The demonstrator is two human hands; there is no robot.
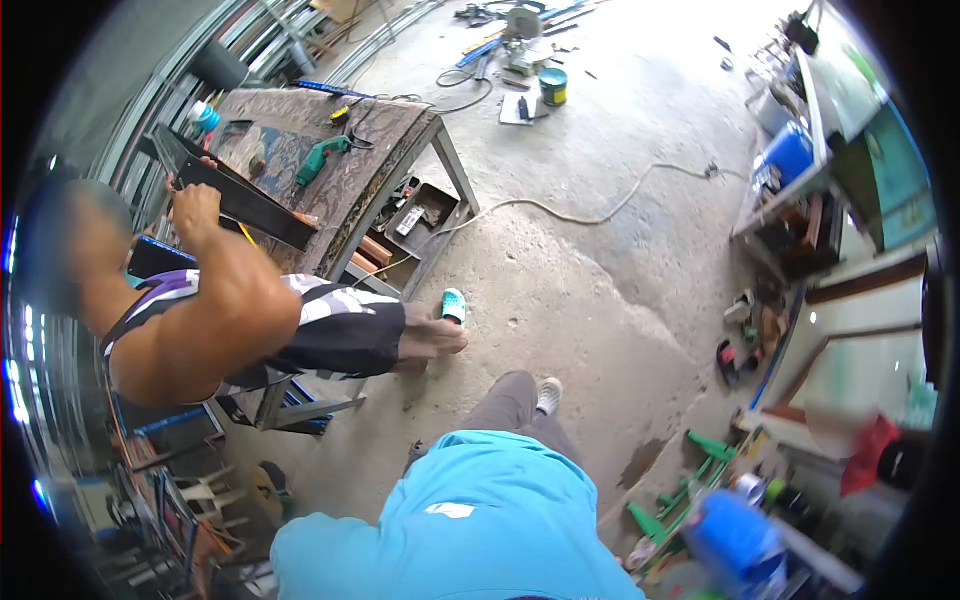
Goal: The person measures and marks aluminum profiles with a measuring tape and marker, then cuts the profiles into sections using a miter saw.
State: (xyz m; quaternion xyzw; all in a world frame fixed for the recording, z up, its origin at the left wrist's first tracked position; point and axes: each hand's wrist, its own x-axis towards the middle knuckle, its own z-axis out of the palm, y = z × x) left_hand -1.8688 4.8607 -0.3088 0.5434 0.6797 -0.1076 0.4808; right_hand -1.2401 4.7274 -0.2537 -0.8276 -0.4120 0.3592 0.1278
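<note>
Standing at the bottom centre of the frame, the wearer shows a teal T-shirt (470,515), but neither the left hand nor the right hand appears, so how far open they are and what they hold cannot be told.

At the left, a co-worker (215,325) in a sleeveless top leans over a workbench (405,122) with a long dark profile (262,207). It lies at a slant in the upper left of the frame, along the bench's near side. The co-worker's hand (197,212) is curled at its near edge; what look like fingertips show at the far edge, partly hidden.

The profile looks stiff and straight, probably moderate in weight but awkward for its length; its material cannot be told. Its flat face may be slippery and easily scratched, and its edges could be sharp. The likeliest secure hold is on both long edges, spread well apart, so that neither end dips.

Beyond it on the bench lie a green power tool (322,160) and a yellow-and-black tape measure (340,116).
</note>
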